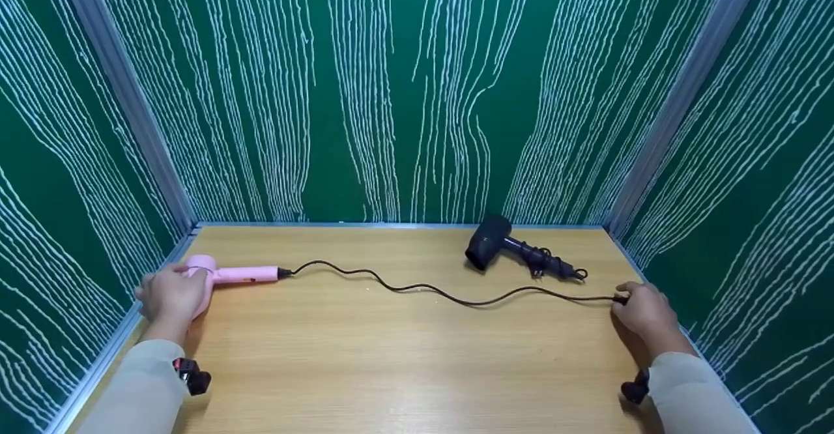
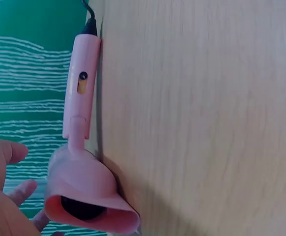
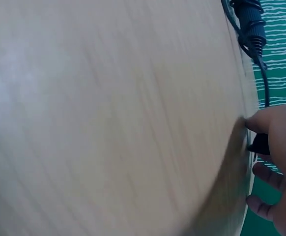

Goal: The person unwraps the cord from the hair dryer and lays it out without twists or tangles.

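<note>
A pink hair dryer (image 1: 244,275) lies at the left of the table, its handle pointing right. My left hand (image 1: 172,294) is at the dryer's head; in the left wrist view its fingers (image 2: 25,191) are spread beside the pink nozzle (image 2: 91,216), and whether they touch it is unclear. A dark cord (image 1: 423,287) runs in loose waves from the handle across to the right. At its far end my right hand (image 1: 645,310) pinches the black plug (image 3: 261,143), which the fingers partly hide.
A black hair dryer (image 1: 488,242) with its cord wound round the handle lies at the back right of the wooden table (image 1: 404,369). Green walls (image 1: 417,95) with white wavy lines rise at the back and both sides.
</note>
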Tool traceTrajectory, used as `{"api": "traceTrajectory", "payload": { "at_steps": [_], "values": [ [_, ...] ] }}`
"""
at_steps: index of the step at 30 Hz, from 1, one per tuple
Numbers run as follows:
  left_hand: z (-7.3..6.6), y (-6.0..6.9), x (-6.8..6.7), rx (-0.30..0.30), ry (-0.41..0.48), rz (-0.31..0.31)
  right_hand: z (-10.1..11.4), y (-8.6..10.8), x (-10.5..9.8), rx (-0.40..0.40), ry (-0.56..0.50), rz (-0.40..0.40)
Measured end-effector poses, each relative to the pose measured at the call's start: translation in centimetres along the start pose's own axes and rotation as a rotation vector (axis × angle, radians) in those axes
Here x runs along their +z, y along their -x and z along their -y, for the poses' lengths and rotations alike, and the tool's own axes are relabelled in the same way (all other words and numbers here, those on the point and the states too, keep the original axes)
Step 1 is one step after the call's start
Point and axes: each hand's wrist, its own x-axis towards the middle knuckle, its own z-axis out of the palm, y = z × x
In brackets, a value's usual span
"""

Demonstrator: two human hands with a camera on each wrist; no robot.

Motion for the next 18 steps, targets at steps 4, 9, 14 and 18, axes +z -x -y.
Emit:
{"api": "traceTrajectory", "payload": {
  "at_steps": [4, 9, 14, 18],
  "values": [
    [-1.4, 0.9, 0.5, 0.083, -0.058, -0.064, -0.3, -0.1, -0.2, -0.024, -0.028, 0.075],
    [-2.9, 1.6, 1.4, 0.147, -0.082, -0.063, -0.3, -0.2, -1.0, -0.052, -0.048, 0.171],
    [-2.7, 1.2, 1.6, 0.133, -0.123, 0.003, -0.2, 0.1, -1.6, -0.047, -0.069, 0.221],
    [-1.6, 0.4, 1.1, 0.064, -0.151, 0.06, -0.3, 0.5, -1.9, -0.039, -0.071, 0.208]
  ]
}}
